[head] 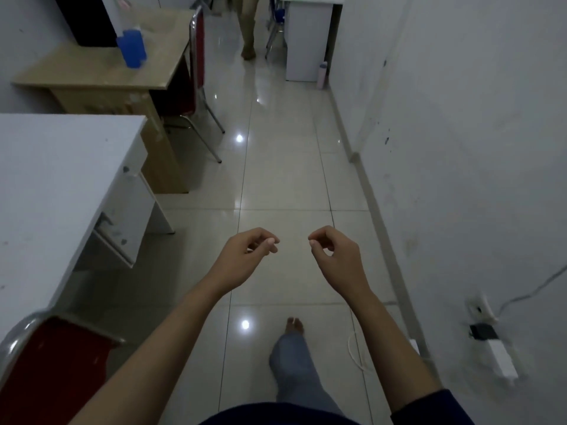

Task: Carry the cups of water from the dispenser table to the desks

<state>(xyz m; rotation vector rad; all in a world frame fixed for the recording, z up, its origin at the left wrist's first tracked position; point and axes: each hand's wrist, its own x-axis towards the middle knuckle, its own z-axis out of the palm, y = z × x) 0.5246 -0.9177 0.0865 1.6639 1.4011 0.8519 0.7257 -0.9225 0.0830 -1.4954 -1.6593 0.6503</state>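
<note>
Both my hands hang in front of me over the tiled floor, holding nothing. My left hand (pixel 248 256) has its fingers loosely curled, thumb near the fingertips. My right hand (pixel 336 256) is curled the same way, a hand's width to the right. A blue cup (pixel 132 49), blurred, stands on the beige wooden desk (pixel 92 78) far ahead on the left, well beyond my reach. A white desk (pixel 55 179) runs along my near left.
A red chair with chrome legs (pixel 198 56) stands beside the beige desk, another red chair (pixel 52 363) at my lower left. A person's legs (pixel 248 29) are ahead in the aisle. The white wall (pixel 475 148) on the right has a socket and cable (pixel 487 329). A white cabinet (pixel 306 38) stands far ahead.
</note>
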